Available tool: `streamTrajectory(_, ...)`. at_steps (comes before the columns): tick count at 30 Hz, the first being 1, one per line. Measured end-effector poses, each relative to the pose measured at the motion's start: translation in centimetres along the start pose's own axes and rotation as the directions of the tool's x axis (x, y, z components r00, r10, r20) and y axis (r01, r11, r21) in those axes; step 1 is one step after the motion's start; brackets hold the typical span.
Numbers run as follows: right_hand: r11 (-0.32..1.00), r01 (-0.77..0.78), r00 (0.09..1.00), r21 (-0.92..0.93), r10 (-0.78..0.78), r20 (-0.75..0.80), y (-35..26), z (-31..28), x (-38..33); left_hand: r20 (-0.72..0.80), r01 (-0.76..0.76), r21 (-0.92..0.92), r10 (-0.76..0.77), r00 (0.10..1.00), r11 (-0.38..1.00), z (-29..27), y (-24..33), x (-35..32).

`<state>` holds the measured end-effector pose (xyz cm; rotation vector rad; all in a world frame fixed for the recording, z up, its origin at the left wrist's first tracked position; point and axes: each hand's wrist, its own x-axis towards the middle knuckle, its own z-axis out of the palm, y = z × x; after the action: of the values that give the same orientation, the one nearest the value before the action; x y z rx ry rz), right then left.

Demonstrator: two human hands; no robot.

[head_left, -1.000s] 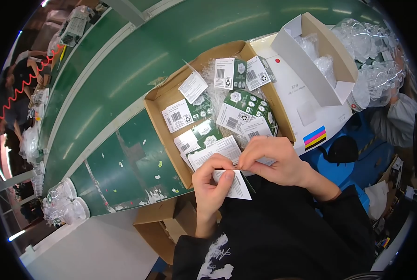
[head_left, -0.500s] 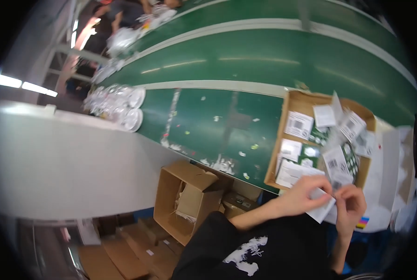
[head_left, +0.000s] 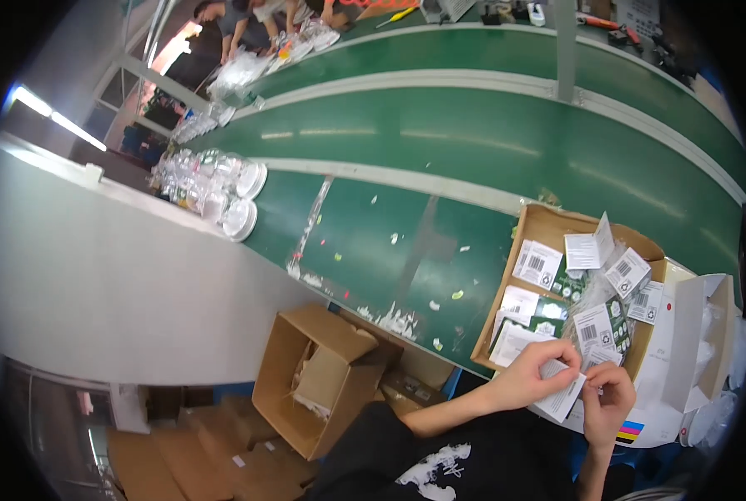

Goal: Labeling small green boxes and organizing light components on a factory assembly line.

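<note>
My left hand (head_left: 541, 369) grips a white printed card (head_left: 563, 401) between thumb and fingers, close in front of my body. Beside the card's right edge is my right hand (head_left: 608, 402), its thumb and forefinger pinched together; what lies between those fingertips is too small to make out. Just beyond both hands, an open cardboard tray (head_left: 500, 288) rests on the green bench. Inside it lie several white cards with barcodes (head_left: 538, 262), green-and-white printed pieces (head_left: 551, 309) and crumpled clear plastic bags (head_left: 592, 292).
White box (head_left: 678, 367) with open flaps stands right of the tray. Paper scraps (head_left: 398, 321) litter the green bench (head_left: 365, 242). Clear plastic containers (head_left: 238, 219) cluster at the left. An open carton (head_left: 277, 376) sits below the bench edge. Other people (head_left: 256, 25) work at the far left.
The whole view has shifted, showing more of the far bench. Both hands stay together at the card, which now lies tilted lower between them.
</note>
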<state>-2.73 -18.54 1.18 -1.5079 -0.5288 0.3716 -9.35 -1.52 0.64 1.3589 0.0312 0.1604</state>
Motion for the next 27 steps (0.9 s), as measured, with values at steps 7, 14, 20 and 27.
streamTrajectory(7,0.989,0.046,0.998,-0.143,-0.04,0.047,-2.0,-0.3,1.0,0.005,0.066,0.096,-0.067,0.998,0.993,-0.4,-0.9,-0.4)
streamTrajectory(14,0.989,0.064,0.978,-0.133,-0.036,0.204,-1.6,-0.6,1.6,-0.019,0.121,0.126,-0.119,0.993,0.985,-1.2,-0.8,-0.9)
streamTrajectory(20,0.968,0.12,0.987,-0.221,-0.093,0.129,-0.6,-1.1,1.1,0.033,0.074,0.118,-0.079,0.996,0.99,-1.0,-2.1,-0.3)
streamTrajectory(27,0.98,0.119,0.983,-0.161,-0.093,0.159,-0.1,-2.1,0.8,0.039,0.107,0.277,-0.122,0.992,0.955,-0.7,-1.6,0.1)
